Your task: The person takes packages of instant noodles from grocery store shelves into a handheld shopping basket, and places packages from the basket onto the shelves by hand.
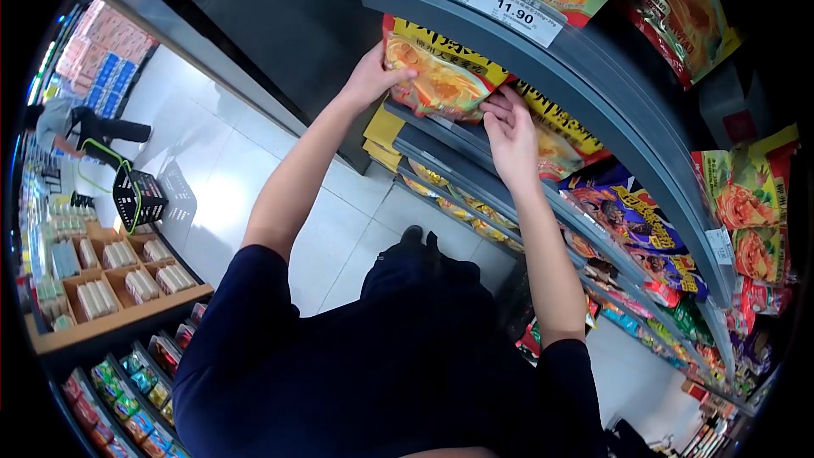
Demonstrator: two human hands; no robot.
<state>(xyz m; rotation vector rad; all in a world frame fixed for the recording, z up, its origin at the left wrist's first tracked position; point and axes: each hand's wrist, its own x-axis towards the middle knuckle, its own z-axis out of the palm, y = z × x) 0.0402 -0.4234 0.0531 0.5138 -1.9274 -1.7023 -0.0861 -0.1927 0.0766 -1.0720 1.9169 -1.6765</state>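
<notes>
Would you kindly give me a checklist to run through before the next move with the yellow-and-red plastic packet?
1. Left bare hand on the yellow-and-red plastic packet: ok, thumb across its front.
2. Right bare hand gripping firmly: cannot tell; it is at the packet's lower right corner.
3. Packet's printed front in view: ok.
4. Packet's back undamaged: cannot tell, hidden.
5. White rectangular price label above, reading 11.90, legible: ok.
6. Person in a grey top clear of both hands: ok, far left.

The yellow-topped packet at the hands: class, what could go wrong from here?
The packet may slip if the left hand, thumb on its front, loosens. The right hand is close to the neighbouring packet and might push it askew. The upper shelf's edge could catch the packet's top, which lies close to it.
</notes>
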